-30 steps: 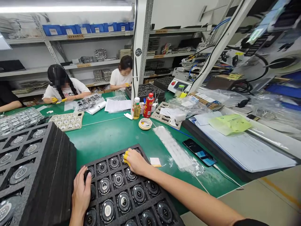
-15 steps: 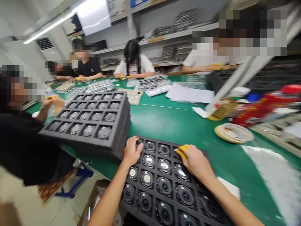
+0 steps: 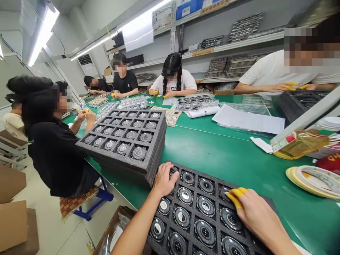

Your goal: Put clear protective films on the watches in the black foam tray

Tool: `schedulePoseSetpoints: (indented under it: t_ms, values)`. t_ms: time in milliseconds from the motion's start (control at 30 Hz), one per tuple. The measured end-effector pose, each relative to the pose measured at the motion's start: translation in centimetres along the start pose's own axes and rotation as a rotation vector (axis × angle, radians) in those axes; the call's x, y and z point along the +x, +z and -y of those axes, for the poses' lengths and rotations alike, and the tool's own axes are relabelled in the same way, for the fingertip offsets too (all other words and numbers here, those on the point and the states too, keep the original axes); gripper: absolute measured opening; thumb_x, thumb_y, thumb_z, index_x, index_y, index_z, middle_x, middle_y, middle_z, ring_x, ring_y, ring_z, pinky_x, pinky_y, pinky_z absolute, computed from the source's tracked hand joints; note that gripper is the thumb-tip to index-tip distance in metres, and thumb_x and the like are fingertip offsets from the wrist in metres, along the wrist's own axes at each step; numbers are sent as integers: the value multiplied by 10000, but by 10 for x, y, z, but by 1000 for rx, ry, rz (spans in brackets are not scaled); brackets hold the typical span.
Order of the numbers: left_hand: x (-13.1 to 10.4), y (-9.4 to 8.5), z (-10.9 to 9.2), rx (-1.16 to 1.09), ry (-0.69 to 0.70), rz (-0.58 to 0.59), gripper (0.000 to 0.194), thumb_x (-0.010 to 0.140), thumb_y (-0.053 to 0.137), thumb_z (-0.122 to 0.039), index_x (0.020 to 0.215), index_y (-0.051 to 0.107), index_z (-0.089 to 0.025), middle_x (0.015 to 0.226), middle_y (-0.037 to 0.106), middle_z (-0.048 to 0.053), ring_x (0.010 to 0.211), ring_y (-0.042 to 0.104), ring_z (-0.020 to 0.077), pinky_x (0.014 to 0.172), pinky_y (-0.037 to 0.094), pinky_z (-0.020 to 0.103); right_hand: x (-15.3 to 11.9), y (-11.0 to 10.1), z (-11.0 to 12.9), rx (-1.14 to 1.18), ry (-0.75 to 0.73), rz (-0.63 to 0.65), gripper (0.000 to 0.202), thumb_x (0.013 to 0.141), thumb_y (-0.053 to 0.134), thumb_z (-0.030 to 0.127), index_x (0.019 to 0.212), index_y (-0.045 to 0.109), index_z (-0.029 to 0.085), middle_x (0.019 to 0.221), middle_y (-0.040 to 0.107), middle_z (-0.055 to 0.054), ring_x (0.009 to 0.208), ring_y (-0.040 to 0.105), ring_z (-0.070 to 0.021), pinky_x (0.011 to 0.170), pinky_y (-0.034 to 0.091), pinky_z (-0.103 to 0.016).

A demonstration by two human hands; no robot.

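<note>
With the view swung left since the earlier frame, the tall black foam tray stack (image 3: 156, 150) sits nearer centre. Lower middle, a black rectangular foam tray (image 3: 193, 219) of glossy dark discs (image 3: 205, 232) should prove light, stiffish, best held by its rim; the left hand (image 3: 164, 180) rests thumb-spread on its upper-left corner, the right hand (image 3: 252, 204) at lower right presses yellow-capped fingers (image 3: 235, 199) together, pinching what I cannot tell

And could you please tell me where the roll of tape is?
In the head view, the roll of tape lies on the green tabletop at the far right, just nearer than the bottle of yellow liquid.
</note>
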State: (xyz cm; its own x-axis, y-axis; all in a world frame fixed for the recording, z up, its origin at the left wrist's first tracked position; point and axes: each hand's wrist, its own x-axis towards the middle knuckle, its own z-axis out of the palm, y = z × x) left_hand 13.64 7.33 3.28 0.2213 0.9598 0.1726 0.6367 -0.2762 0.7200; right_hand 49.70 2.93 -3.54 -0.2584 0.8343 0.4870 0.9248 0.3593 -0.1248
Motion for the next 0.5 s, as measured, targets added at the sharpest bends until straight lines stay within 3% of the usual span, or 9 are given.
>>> schedulePoseSetpoints:
  t_ms: [300, 400, 500]
  values:
    - [-1, 0, 2, -29, 0, -11, 433, 1108, 548, -482, 1437, 666, -226, 1608, 647, 138, 1559, 539, 322, 1357, 437, 570, 0, 6, 1, 16, 10, -46, 270, 918, 510, 134, 971, 759, 225, 869, 730, -121, 850, 672, -304, 775, 549, -429]
    - [-1, 0, 1, -41, -5, -13, 423, 1105, 551, -479, 1430, 670, -236, 1595, 655, 137, 1551, 545, 327, 1345, 452, 576, -2, 6, -6, 94, -25, -35, 280, 921, 519, 138, 1014, 768, 226, 900, 752, -113, 861, 696, -284, 814, 575, -415]
    - [-1, 0, 1, -47, -9, -13, 438, 1101, 551, -475, 1434, 667, -215, 1616, 636, 150, 1573, 521, 342, 1361, 427, 593, 0, 7, -12, 17, 12, -45, 252, 953, 516, 180, 969, 763, 226, 849, 727, -110, 821, 683, -293, 757, 560, -421]
